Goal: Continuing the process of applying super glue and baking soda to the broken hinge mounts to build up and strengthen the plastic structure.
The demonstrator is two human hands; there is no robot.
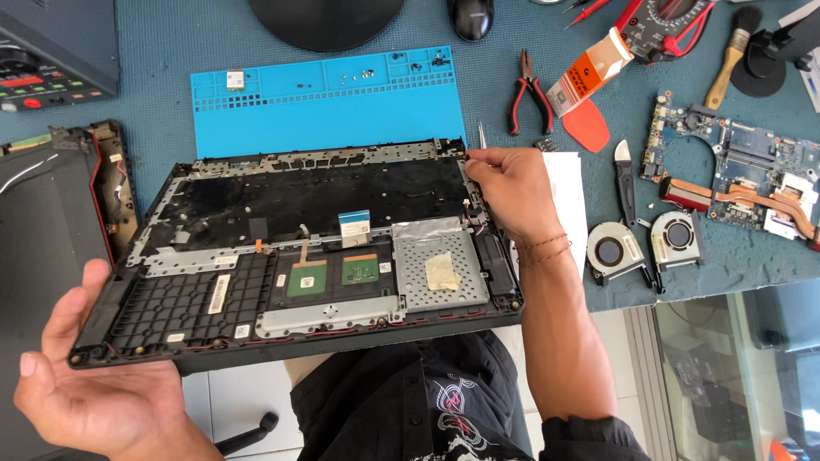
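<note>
A stripped laptop base (256,213), black inside with metal brackets, two green touchpad boards and a silver drive cage, juts out over the desk's front edge. My left hand (85,376) supports its near left corner from below, palm up. My right hand (512,192) grips its far right corner, fingers curled on the rim beside a small wire bundle. A blue ribbon connector (354,224) stands near the base's middle.
A blue silicone mat (290,107) with screws lies behind the base. To the right lie red-handled pliers (530,94), an orange pry pick (587,128), two fans (645,248), a motherboard with copper heat pipes (735,175), a brush (733,51). Another laptop shell (51,205) sits left.
</note>
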